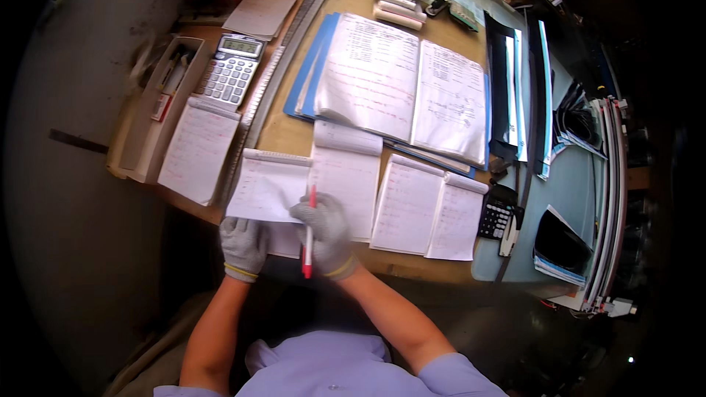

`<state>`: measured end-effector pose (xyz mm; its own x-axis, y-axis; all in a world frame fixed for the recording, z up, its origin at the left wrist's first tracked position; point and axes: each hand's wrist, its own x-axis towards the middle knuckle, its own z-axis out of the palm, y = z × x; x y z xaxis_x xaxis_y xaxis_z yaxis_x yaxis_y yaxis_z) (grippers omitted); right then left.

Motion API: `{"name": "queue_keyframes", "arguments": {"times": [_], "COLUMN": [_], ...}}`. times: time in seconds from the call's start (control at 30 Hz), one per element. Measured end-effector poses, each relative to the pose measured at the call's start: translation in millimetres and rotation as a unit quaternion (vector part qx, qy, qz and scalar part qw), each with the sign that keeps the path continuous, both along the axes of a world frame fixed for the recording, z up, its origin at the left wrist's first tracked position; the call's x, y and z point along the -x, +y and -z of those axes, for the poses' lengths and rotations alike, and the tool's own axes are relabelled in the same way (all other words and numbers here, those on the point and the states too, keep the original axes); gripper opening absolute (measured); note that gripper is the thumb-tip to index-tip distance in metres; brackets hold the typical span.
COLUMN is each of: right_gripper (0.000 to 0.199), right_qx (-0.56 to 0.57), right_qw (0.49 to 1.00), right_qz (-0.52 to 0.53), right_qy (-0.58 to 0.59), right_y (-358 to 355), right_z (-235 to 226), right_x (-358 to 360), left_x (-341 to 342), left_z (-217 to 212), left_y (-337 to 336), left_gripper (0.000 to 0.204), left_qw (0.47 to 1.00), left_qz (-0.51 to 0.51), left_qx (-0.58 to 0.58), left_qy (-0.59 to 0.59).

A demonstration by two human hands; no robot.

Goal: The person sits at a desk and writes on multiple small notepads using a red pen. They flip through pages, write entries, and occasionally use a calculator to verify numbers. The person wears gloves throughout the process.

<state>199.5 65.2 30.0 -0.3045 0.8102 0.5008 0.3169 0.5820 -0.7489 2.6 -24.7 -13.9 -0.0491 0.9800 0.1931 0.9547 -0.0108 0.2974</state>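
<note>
Both my hands wear light grey knit gloves. My right hand [329, 234] is closed around a red and white pen [309, 239], which stands nearly upright. Its fingers also touch the lower right corner of the top sheet of a small notepad [271, 180], and that sheet looks lifted and bent. Part of another page [284, 238] shows beneath it, between my hands. At the notepad's lower left, my left hand [244, 248] grips the edge with bent fingers, their tips partly hidden by the sheet. Behind my right hand lies a second notepad [346, 169] with its cover folded back.
Two more written pads [408, 202] [457, 217] lie right, beside a black calculator [498, 209]. Beyond is a thick open binder [371, 77] on blue folders. Left are a metal ruler [266, 95], a grey calculator [229, 70], another pad [198, 147] and a pen box [170, 95].
</note>
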Motion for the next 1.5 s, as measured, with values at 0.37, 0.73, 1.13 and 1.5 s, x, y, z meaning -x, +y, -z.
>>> {"name": "queue_keyframes", "arguments": {"times": [0.37, 0.73, 1.13, 1.5], "right_gripper": [0.035, 0.03, 0.024, 0.022], "right_qx": [0.013, -0.043, 0.061, 0.034], "right_qw": [0.999, 0.991, 0.991, 0.993], "right_qz": [-0.025, -0.072, 0.095, 0.1], "right_qy": [-0.016, -0.101, 0.077, 0.057], "right_y": [-18, -32, 20, 38], "right_z": [16, 19, -19, -17], "right_x": [6, -4, 5, 13], "left_x": [5, -4, -2, -3], "left_z": [18, 15, 3, -4], "left_y": [-3, 0, 3, -2], "left_gripper": [0.041, 0.039, 0.046, 0.031], "left_qw": [0.994, 0.98, 0.997, 0.991], "left_qz": [0.036, -0.042, 0.006, -0.007], "left_qx": [-0.075, -0.026, -0.071, -0.134], "left_qy": [-0.072, -0.194, 0.016, -0.022]}}
